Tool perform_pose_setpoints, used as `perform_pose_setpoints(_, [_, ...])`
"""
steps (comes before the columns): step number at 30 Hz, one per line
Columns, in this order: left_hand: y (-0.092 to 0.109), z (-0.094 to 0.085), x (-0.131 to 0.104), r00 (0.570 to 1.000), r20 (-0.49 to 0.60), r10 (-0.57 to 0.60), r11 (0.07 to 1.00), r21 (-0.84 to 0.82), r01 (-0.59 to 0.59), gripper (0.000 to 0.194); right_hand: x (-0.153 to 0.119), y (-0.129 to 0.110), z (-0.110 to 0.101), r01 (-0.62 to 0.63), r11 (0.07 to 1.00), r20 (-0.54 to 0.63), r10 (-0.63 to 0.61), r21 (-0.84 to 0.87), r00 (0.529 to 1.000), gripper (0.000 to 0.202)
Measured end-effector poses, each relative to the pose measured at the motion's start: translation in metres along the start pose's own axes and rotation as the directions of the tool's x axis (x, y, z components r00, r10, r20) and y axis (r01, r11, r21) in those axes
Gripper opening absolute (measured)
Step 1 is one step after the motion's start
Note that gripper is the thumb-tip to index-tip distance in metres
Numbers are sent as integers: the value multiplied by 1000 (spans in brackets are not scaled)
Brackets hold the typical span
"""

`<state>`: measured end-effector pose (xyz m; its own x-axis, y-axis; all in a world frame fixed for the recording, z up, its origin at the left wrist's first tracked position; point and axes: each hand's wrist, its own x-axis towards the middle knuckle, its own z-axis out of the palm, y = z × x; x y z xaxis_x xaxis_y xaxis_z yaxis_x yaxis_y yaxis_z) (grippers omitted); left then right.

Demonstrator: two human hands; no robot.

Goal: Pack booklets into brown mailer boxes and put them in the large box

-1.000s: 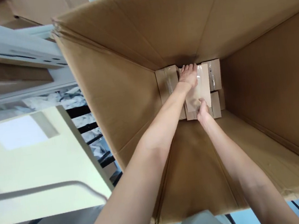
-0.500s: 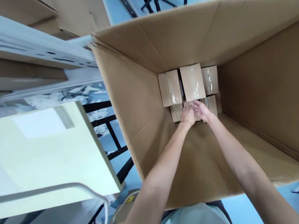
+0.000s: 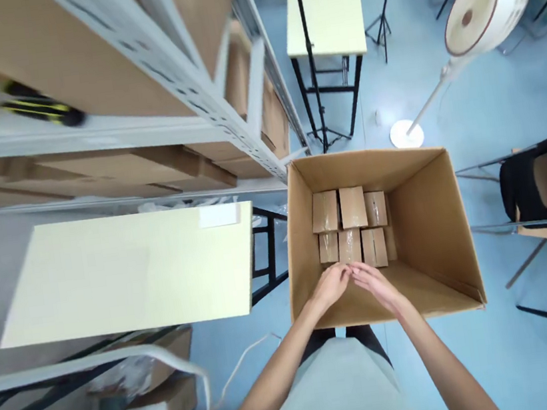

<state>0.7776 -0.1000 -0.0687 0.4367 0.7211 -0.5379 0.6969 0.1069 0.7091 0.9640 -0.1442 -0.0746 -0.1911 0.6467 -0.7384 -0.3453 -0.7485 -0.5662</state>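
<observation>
A large open cardboard carton (image 3: 428, 231) stands in front of me. Inside, at its far left, several small taped cardboard boxes sit in two rows. The back row has a left box (image 3: 325, 211), a middle box (image 3: 353, 207) that looks taller, and a right box (image 3: 375, 209). In the front row are another left box (image 3: 329, 248), a middle box (image 3: 349, 245) and a right box (image 3: 374, 247). My left hand (image 3: 332, 285) and my right hand (image 3: 375, 284) hover over the carton's near part, fingers extended and fingertips meeting. Neither holds anything visible.
At the left is a pale table (image 3: 126, 271), with a metal shelf rack (image 3: 222, 117) of cardboard boxes behind it. A white fan (image 3: 484, 9) on a stand is beyond the carton. To the right stands a black chair (image 3: 543, 183). Another pale table (image 3: 323, 7) is farther back.
Both hands have come up and back from the front row of small boxes, uncovering the middle one. My view has risen, showing more of the room.
</observation>
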Motion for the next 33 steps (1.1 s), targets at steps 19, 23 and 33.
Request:
perform_pose_setpoints(19, [-7, -57, -314, 741, -670, -41, 906, -337, -254, 18, -176, -9, 209, 280, 922, 459, -134, -267, 878, 64])
perform_pose_setpoints(23, [-41, -61, -373, 645, -761, -67, 874, -356, -330, 20, -201, 33, 267, 309, 887, 438, -140, -342, 888, 65])
perform_pose_setpoints(33, [-161, -54, -559, 343, -897, -279, 827, -406, -390, 19, -233, 158, 452, 447, 687, 616, 2, -573, 787, 63])
